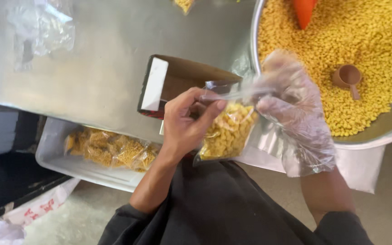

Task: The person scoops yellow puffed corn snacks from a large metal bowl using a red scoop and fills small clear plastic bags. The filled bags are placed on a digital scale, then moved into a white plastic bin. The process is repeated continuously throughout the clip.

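the left hand (184, 124) is bare, and its fingers (205, 106) are pinching the top edge of a small clear bag (227, 131). the right hand (291, 104) wears a thin, crinkly plastic glove, and its fingers are pressed together on the other side of the same top edge. the small clear bag hangs between the two hands, just above the person's dark lap and right beside the edge of the bench (100, 72). it is about half full of yellow snack bits (225, 136).

what could go wrong: the bag is thin and slippery, and so is the glove. i think the gloved side could slide off, and then the bag would tip and the bits would fall on the lap or the floor. if the top is pulled too hard, the soft plastic could stretch or tear. bits caught in the top edge could keep it from closing flat.

the snack bits are small, bumpy and curled, bright yellow and dry looking. many more fill the big metal bowl (386, 129), which is round, shiny and smooth. a little brown scoop (348, 77) with a short handle lies on the pile, and something orange and pointed (305, 11) sticks in near the top. the bench is grey metal with a dull shine. a brown cardboard box (178, 81) lies open on it, stiff and flat sided. lower down, a pale plastic tray (55, 154) holds filled bags (110, 149), all lumpy and shiny.
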A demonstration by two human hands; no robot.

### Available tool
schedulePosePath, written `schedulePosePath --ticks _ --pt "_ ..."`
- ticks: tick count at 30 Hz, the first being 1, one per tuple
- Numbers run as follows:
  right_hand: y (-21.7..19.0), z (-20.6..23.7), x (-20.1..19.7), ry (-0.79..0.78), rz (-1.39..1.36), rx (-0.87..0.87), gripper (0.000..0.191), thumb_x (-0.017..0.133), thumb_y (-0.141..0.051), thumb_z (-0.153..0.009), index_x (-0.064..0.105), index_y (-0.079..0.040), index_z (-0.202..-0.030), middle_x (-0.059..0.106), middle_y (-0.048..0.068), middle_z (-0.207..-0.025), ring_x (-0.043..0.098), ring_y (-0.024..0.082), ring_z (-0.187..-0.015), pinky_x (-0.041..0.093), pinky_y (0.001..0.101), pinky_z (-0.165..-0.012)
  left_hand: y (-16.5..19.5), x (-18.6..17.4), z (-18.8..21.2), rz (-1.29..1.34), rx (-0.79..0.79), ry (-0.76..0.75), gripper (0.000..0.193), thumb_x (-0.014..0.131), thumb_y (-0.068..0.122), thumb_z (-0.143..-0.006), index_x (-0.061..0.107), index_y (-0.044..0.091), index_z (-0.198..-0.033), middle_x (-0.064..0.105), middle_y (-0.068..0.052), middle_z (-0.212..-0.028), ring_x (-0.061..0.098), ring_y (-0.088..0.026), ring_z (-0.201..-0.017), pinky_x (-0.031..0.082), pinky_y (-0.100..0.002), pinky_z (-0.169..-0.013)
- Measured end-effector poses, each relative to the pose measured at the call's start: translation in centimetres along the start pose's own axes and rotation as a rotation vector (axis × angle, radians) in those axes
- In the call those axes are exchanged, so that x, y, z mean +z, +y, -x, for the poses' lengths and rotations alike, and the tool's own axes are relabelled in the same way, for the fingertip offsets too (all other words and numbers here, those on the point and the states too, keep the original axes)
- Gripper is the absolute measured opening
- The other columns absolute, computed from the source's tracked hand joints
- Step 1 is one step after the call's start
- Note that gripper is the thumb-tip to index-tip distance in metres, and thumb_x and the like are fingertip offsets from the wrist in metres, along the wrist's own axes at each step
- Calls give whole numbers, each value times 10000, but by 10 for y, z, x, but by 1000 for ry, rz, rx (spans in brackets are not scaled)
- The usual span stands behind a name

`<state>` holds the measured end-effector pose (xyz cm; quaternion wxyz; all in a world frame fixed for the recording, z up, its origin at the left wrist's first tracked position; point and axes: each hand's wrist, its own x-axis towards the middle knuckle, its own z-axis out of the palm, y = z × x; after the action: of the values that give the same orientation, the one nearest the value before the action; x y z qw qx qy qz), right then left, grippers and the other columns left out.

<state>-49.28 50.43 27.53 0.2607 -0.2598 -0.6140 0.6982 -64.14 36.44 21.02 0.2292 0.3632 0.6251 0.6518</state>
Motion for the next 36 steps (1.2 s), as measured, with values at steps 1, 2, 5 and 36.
schedulePosePath --ticks 1,2,5,36 --pt "2 4 -5 2 -22 53 275 836 -86 -860 714 -115 -1105 723 16 -1029 685 148 -986 571 312 -908 3 7 3 37 -63 -30 166 805 128 -939 732 10 -1029 732 -62 -864 680 -143 -725 532 -261 -643" --pt "2 10 -11 7 -42 110 161 823 -54 -927 740 -39 -1065 723 55 -1022 679 170 -996 562 327 -919 4 14 4 76 -131 -63 165 806 123 -938 736 6 -1029 724 -69 -852 650 -142 -712 513 -265 -638" --pt "6 22 -27 133 -102 143 126 788 -58 -918 730 -38 -1029 744 59 -1024 707 169 -1007 574 325 -933 7 32 3 -31 213 -103 215 794 111 -947 709 1 -1111 733 -84 -1009 711 -155 -945 555 -294 -859" --pt "37 23 -43 120 -162 -151 105 771 55 -931 726 5 -1012 747 102 -998 726 172 -929 607 298 -845 28 33 6 17 98 -81 232 674 198 -1040 759 -10 -1100 753 -66 -906 692 -120 -829 540 -254 -756"
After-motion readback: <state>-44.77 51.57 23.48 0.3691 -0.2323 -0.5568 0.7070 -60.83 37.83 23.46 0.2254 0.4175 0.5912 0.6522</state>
